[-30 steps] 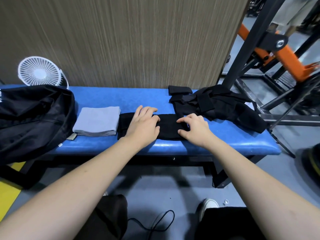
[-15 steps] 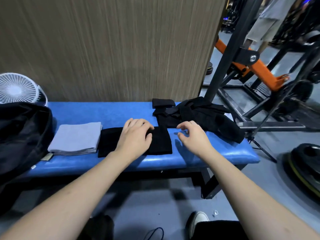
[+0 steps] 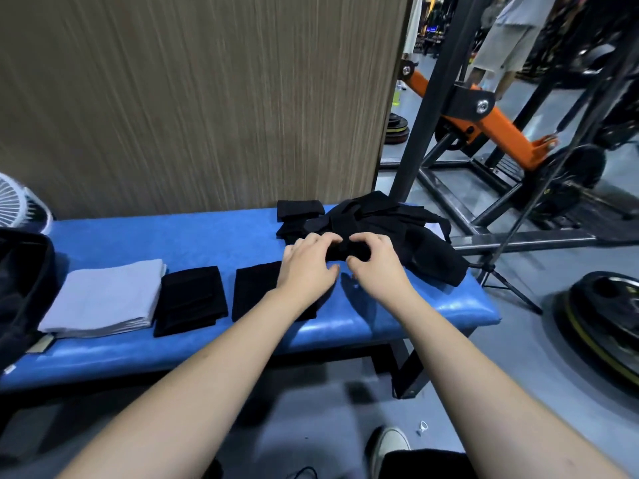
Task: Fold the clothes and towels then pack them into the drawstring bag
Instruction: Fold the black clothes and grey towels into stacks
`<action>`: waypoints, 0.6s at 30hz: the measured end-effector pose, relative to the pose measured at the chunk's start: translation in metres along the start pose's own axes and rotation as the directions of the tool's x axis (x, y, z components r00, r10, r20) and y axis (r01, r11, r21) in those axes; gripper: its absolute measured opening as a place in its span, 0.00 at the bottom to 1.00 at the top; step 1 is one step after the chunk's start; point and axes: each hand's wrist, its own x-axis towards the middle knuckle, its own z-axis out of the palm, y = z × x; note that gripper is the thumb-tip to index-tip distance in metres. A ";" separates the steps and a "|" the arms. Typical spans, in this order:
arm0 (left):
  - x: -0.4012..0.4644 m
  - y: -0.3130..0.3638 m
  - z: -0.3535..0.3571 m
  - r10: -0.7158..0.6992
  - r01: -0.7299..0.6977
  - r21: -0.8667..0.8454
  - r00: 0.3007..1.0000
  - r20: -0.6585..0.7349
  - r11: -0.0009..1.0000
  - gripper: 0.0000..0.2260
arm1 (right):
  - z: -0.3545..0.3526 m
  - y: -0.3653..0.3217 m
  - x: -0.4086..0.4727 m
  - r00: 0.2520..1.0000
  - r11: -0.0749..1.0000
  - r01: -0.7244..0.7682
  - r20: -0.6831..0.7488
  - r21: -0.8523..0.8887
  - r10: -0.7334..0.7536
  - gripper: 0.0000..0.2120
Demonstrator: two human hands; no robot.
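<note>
A blue padded bench carries a folded grey towel and, right of it, two folded black cloths; my left forearm crosses the second one. A loose pile of black clothes lies at the bench's right end, with a small folded black piece behind it. My left hand and my right hand are side by side at the pile's near edge, fingers curled into the black fabric. The black bag sits at the far left.
A white fan stands behind the bag against a wood-grain wall. Black and orange gym frames rise right of the bench, with a weight plate on the floor. A person stands far back on the right. My shoe is below.
Both hands left the folded black cloth and moved right and away onto the black pile, closing on its fabric. The view swung to the right.
</note>
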 end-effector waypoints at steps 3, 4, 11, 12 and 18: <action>0.014 0.004 0.015 -0.007 0.007 -0.018 1.000 -0.008 1.000 0.24 | 0.001 -0.001 0.006 0.997 0.979 -0.080 -0.001 0.189 0.082 0.20; 0.017 0.004 0.019 -0.005 0.004 -0.024 1.000 -0.018 1.000 0.24 | 0.001 -0.002 0.008 0.994 0.961 -0.110 0.002 0.253 0.113 0.19; 0.025 0.010 0.024 -0.070 0.056 -0.099 0.988 -0.139 0.994 0.13 | -0.012 -0.007 0.008 0.969 0.727 -0.241 0.115 0.644 0.220 0.18; 0.024 0.011 0.022 -0.092 0.072 -0.119 0.981 -0.173 0.990 0.11 | -0.013 -0.008 0.007 0.969 0.707 -0.241 0.131 0.664 0.207 0.18; 0.018 0.015 -0.007 -0.172 0.049 -0.364 0.934 -0.313 0.930 0.06 | -0.021 -0.010 -0.002 0.970 0.638 -0.236 0.142 0.733 0.196 0.17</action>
